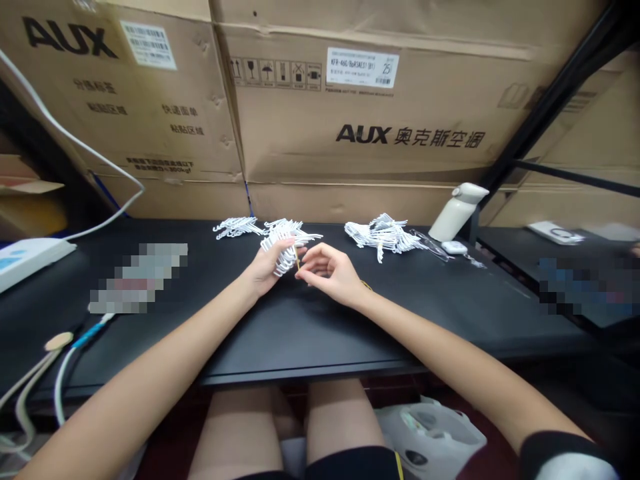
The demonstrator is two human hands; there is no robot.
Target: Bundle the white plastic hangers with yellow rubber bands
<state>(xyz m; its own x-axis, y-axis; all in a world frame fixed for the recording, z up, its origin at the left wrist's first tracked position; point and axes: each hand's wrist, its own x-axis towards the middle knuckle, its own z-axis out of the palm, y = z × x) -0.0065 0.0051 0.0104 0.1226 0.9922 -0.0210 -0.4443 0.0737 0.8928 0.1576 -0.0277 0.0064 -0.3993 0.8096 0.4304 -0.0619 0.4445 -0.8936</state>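
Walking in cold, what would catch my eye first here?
Probably the big brown cardboard boxes marked AUX across the back. Then, at centre over the black tabletop, the left hand gripping a bunch of thin white hooked pieces, with the right hand at a thin yellow band beside it.

White bundled hooks [285, 257], black tabletop [300, 333], brown cartons [300, 153], cream bottle [453, 217]

On the tabletop [300, 333], before the cardboard boxes [415, 167], the left hook pile [235, 227] lies beside the hook bundle [285, 253] in the left hand [266, 268], with the right hook pile [385, 236] well apart to the right. Farther right, a bottle [454, 215] stands behind a small case [454, 247]; a power strip [35, 259] lies far left. Below, right of the legs [343, 417], is a plastic bag [440, 433].
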